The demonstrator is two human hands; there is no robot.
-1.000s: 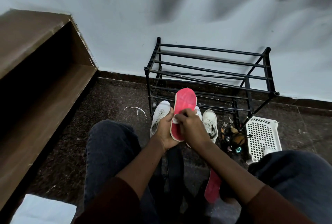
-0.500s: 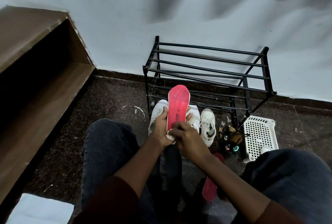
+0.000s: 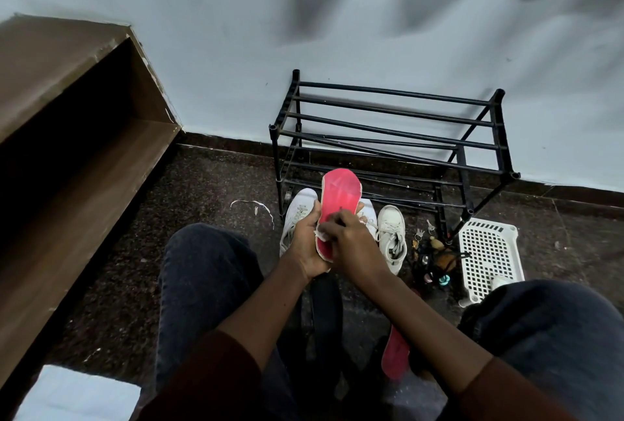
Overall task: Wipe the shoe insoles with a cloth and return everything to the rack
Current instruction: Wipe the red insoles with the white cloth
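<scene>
Centre frame: left hand (image 3: pixel 305 240) clamped round heel of pink insole (image 3: pixel 339 191), toe up before rack (image 3: pixel 388 123). Right hand (image 3: pixel 353 243) pinching white cloth (image 3: pixel 320 235) against it. Risk of slipping onto gritty floor (image 3: pixel 209 184) if rubbed hard with toe unsupported.

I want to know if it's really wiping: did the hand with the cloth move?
Yes. The right hand, pinching the cloth, slid away from the shoe rack, then back up the pink insole toward it.
</scene>
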